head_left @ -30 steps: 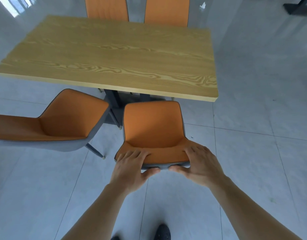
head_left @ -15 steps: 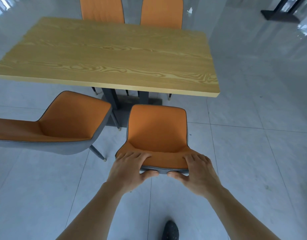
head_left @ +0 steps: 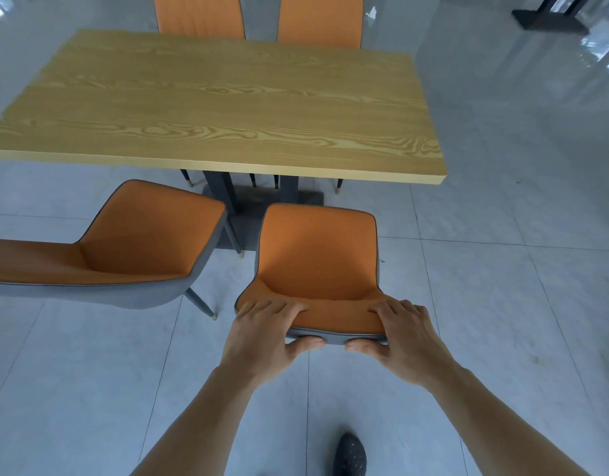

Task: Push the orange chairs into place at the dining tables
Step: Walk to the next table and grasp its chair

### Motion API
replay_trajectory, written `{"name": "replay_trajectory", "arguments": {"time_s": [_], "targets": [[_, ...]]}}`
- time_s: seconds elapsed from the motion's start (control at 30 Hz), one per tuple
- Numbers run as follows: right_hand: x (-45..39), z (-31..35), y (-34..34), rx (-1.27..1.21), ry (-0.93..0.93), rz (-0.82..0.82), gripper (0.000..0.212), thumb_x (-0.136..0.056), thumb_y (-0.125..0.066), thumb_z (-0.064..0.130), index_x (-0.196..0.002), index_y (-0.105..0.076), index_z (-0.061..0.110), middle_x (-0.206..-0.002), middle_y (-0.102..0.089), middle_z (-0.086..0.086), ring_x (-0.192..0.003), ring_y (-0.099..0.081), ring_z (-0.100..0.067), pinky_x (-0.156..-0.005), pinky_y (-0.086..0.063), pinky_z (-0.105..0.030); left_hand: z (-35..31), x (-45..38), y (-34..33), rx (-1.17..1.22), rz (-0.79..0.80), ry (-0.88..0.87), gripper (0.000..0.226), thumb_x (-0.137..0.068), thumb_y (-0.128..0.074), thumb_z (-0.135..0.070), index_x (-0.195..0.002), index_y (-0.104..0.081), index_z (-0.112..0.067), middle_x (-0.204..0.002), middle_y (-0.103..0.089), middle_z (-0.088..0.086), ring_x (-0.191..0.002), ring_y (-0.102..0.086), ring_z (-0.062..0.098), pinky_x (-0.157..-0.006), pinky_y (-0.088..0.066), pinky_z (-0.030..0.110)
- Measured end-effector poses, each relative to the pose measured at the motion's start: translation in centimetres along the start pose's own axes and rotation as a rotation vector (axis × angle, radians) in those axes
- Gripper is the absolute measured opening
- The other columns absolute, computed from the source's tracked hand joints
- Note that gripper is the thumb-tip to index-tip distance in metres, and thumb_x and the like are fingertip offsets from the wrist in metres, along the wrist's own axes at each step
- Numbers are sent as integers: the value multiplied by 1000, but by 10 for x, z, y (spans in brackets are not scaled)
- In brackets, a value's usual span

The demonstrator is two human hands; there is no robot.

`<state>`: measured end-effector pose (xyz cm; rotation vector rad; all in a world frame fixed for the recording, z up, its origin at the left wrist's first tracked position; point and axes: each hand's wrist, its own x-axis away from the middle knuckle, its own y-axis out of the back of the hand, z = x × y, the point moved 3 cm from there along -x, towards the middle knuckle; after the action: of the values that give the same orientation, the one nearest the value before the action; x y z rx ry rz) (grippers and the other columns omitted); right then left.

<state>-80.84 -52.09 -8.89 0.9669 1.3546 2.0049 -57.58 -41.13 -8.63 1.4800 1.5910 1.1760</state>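
Note:
An orange chair (head_left: 318, 255) with a grey shell stands in front of me, its seat facing the wooden dining table (head_left: 220, 104). My left hand (head_left: 261, 333) grips the left end of its backrest top, fingers over the orange face, thumb on the grey back. My right hand (head_left: 404, 334) grips the right end the same way. The seat's front edge sits short of the table's near edge, over the dark table base (head_left: 261, 197). A second orange chair (head_left: 124, 245) stands to the left, turned at an angle away from the table.
Two more orange chairs (head_left: 200, 15) (head_left: 318, 18) are tucked in at the table's far side. Grey tiled floor (head_left: 502, 286) spreads all around. Another table's dark base (head_left: 553, 20) shows at the top right. My dark shoe (head_left: 349, 455) is below the chair.
The chair in my hands has drawn back a little from the table edge, showing more of the table base. My view has lifted slightly; both hands keep their grip.

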Motion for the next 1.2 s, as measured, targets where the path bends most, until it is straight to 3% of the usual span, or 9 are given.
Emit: {"name": "replay_trajectory", "arguments": {"time_s": [0.27,0.37,0.57,0.8,1.2], "targets": [[0,-1,1,20,5,20,106,-66,-18,107,-130,-51,29,-132,-58,10,-126,-50,-19,-109,-36,-42,-6,-1,5,5,2,13,73,-75,-33,-95,-123,-54,-45,-115,-64,-24,-110,-58,6,-87,-49,27],[2,0,0,28,-6,17,107,-65,-15,106,-129,-51,27,-129,-58,9,-125,-50,-20,-110,-36,-43,-9,5,5,6,-35,33,67,-77,-40,-92,-119,-57,-43,-110,-67,-21,-105,-61,11,-82,-50,28],[16,3,-3,19,-5,15,104,-67,-19,106,-127,-51,27,-127,-60,8,-122,-54,-21,-110,-37,-44,-11,19,-3,30,-69,13,72,-78,-33,-95,-118,-59,-40,-106,-70,-19,-98,-66,13,-83,-53,32],[-10,-17,5,37,21,80,105,-65,-20,107,-133,-46,31,-137,-55,10,-128,-50,-19,-111,-35,-43,-14,-7,-2,-14,-133,-20,66,-80,-39,-90,-109,-64,-37,-91,-71,-16,-83,-67,14,-76,-52,32],[-8,-18,6,10,-4,65,103,-65,-22,106,-132,-47,31,-138,-56,9,-129,-51,-21,-111,-38,-43,-14,-10,-5,2,-38,-23,69,-80,-35,-91,-116,-61,-38,-101,-70,-16,-96,-65,16,-83,-52,37]]}}
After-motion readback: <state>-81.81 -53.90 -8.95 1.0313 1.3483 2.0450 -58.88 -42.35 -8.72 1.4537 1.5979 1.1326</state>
